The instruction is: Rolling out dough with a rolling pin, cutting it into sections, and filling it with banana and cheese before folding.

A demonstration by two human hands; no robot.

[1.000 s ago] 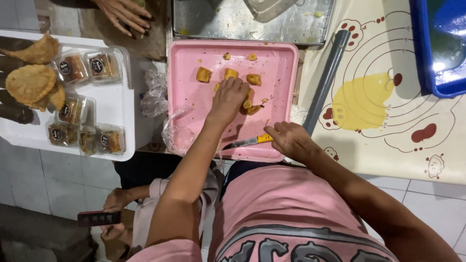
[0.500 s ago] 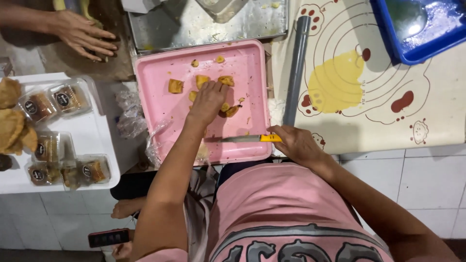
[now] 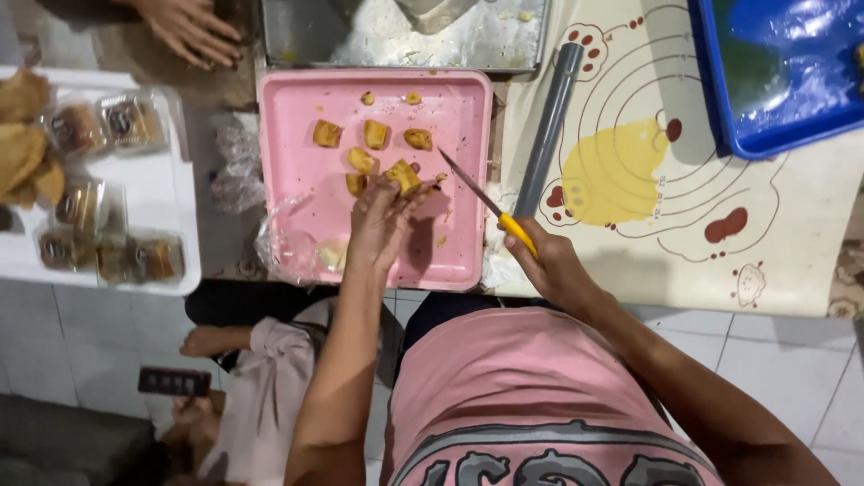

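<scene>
A pink tray (image 3: pixel 297 135) lies on the counter with several yellow-brown food pieces (image 3: pixel 374 133) on it. My left hand (image 3: pixel 378 220) rests over the tray's middle and pinches one yellow piece (image 3: pixel 403 175) at its fingertips. My right hand (image 3: pixel 549 261) sits at the tray's near right corner, gripping a knife (image 3: pixel 486 205) by its yellow handle. The blade points up and to the left, its tip close to the held piece.
A grey tube (image 3: pixel 547 130) lies beside a cream baking mat (image 3: pixel 666 162). A blue tray (image 3: pixel 783 72) sits far right, a metal tray (image 3: pixel 405 36) behind. A white tray (image 3: pixel 171 193) of wrapped pastries stands left. Another person's hand (image 3: pixel 184 27) rests top left. Crumpled plastic (image 3: pixel 236 166) lies between trays.
My right hand has lifted the knife from lying flat along the tray's near edge to pointing at the piece in my left hand. The view shifted slightly.
</scene>
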